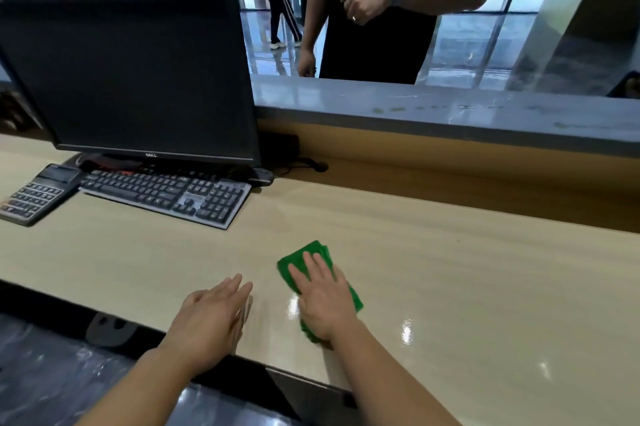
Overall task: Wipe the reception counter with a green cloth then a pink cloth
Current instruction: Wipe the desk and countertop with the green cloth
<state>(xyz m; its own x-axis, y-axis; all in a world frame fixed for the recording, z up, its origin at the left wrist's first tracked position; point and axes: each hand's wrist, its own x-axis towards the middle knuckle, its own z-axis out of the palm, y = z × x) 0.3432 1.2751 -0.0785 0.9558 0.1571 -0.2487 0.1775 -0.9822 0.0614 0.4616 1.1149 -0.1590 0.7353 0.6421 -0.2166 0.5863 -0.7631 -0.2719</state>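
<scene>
I judge this to be the first step, the green-cloth pass; my right hand (323, 297) lies flat on the folded green microfibre cloth (306, 254), fingers straight and slightly spread, pressing it onto the pale beige wood-grain reception counter (450, 269) near its front edge; the cloth shows beyond the fingertips and along the outer side of the palm. My left hand (211, 314) is just beside it, flat and wide with the fingers together, holding nothing; whether it touches the counter or hovers above it I cannot tell.

The black keyboard (166, 193), the grey desk calculator (34, 197) and the dark flat monitor (131, 72) stand well apart on the far left; a person in a black shirt (374, 27) stands beyond the raised grey stone ledge (450, 107).

Much of the counter seems yet to be covered, so I put the task early. The next move calls for steady downward pressure and a long sweep, likely to the right where the surface runs bare; near the keyboard I would slow down to avoid nudging it. No pink cloth is in view; it must be found before the second pass.
</scene>
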